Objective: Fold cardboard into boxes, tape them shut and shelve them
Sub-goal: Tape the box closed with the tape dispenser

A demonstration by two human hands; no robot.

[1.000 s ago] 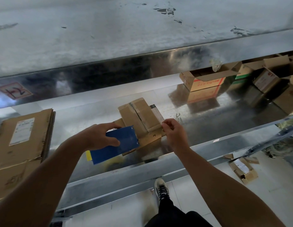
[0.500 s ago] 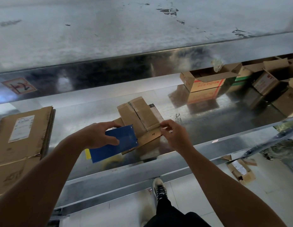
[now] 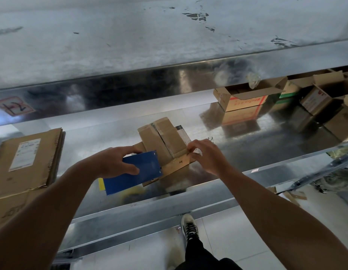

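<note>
A small brown cardboard box (image 3: 161,141) stands on the shiny metal shelf (image 3: 247,152), its top flaps folded shut with a seam down the middle. My left hand (image 3: 114,162) grips a blue tape dispenser (image 3: 138,172) against the box's near left corner. My right hand (image 3: 206,156) is at the box's right edge, fingers curled and pinching there; whether they hold tape or the cardboard edge I cannot tell.
Flattened cardboard sheets (image 3: 27,160) with a white label lie stacked at the left of the shelf. Several open boxes (image 3: 245,98) sit at the back right. An upper shelf (image 3: 149,45) overhangs. Below are my shoe (image 3: 188,227) and cardboard scraps (image 3: 293,195) on the floor.
My right hand has shifted slightly along the box's right edge. The left hand and the blue dispenser have stayed in place.
</note>
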